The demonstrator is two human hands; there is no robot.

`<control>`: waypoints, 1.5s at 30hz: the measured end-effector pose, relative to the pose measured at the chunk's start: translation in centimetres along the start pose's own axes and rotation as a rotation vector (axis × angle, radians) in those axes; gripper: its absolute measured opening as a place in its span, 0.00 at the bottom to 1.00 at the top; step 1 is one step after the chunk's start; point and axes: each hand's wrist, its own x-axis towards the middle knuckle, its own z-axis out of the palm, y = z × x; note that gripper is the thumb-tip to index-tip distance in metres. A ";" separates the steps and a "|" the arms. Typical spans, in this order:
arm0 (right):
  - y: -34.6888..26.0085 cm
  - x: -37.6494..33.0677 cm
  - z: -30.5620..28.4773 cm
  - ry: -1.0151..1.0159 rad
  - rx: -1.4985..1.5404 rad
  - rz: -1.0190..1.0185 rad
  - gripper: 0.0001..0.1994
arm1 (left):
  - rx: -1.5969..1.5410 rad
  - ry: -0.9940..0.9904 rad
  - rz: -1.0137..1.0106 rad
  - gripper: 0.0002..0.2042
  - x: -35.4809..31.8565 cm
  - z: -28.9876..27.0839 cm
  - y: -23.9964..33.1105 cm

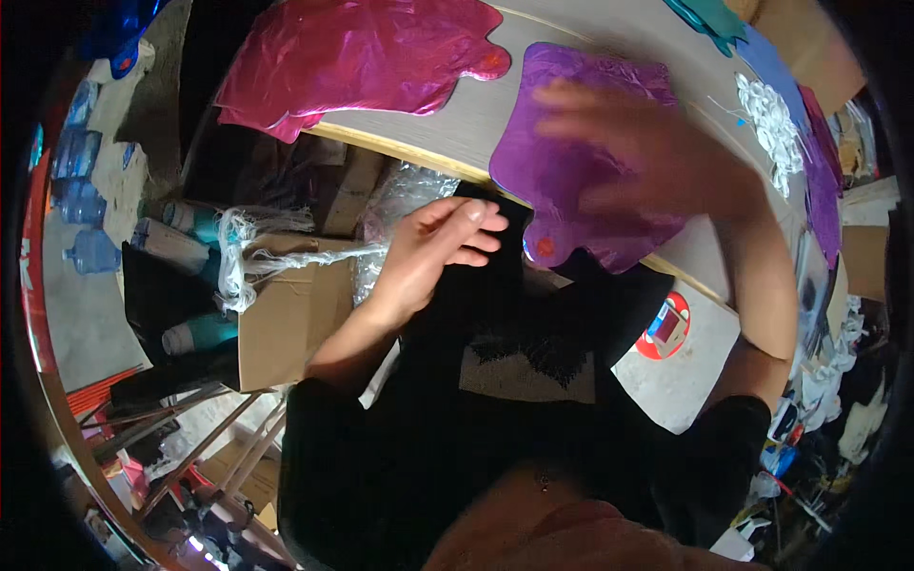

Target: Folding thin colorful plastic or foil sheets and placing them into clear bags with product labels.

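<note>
Far left we see blue water jugs (pixel 81 157) on the floor, then a brown cardboard box (pixel 286 319) with teal-and-white tubes (pixel 195 333) beside it and a bundle of white string (pixel 243 257) draped over its top edge. Crinkled clear plastic wrap (pixel 400 205) sits between box and table.

Our left hand (pixel 433 252) hovers just below the table edge (pixel 400 145), palm down, fingers together and loosely extended, holding nothing, near the string but apart from it.

On the table: magenta foil balloon (pixel 352 57) lies flat at upper left. Purple foil balloon (pixel 562 162) lies flat further right, its lower part with the red valve spot (pixel 543 247) hanging over the table edge.

Our right hand (pixel 638 157) is over the purple foil balloon, heavily motion-blurred; fingers look spread, probably pressing on the foil, but we cannot tell contact for sure.

Far right: pile of small white round pieces (pixel 771 124), and more purple foil (pixel 821 195) along the rim
</note>
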 end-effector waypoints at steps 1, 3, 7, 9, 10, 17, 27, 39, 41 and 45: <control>1.8 0.4 -0.5 0.001 -0.045 0.008 0.29 | -0.030 -0.022 -0.044 0.21 0.0 0.6 0.5; 4.8 1.9 -1.3 -0.001 -0.095 0.024 0.28 | -0.125 -0.067 -0.110 0.22 0.8 1.1 0.2; 7.2 5.7 -1.9 -0.100 -0.117 -0.049 0.24 | -0.205 -0.148 -0.219 0.25 1.4 2.3 0.5; 7.0 7.5 -2.4 -0.153 -0.120 -0.088 0.23 | -0.188 -0.145 -0.206 0.24 1.5 2.9 0.8; 6.8 8.1 -2.6 -0.073 -0.141 -0.284 0.18 | -0.163 -0.128 -0.205 0.23 1.4 3.2 0.9; 7.3 10.3 -1.8 -0.247 -0.125 -0.136 0.20 | -0.217 0.055 -0.056 0.11 2.0 5.6 0.6; 8.0 11.9 -1.9 -0.353 -0.153 -0.246 0.15 | -0.030 0.146 0.256 0.07 2.8 5.8 -1.3; 6.8 12.0 -2.4 -0.591 -0.123 0.133 0.14 | 0.017 0.162 0.287 0.07 2.8 5.9 -1.4; 7.7 11.3 -2.3 -0.428 -0.109 -0.268 0.13 | 0.056 0.137 0.277 0.07 2.9 5.7 -1.7; 7.0 10.8 -2.7 -0.474 -0.109 -0.108 0.14 | 0.041 0.154 0.286 0.07 2.8 5.7 -1.6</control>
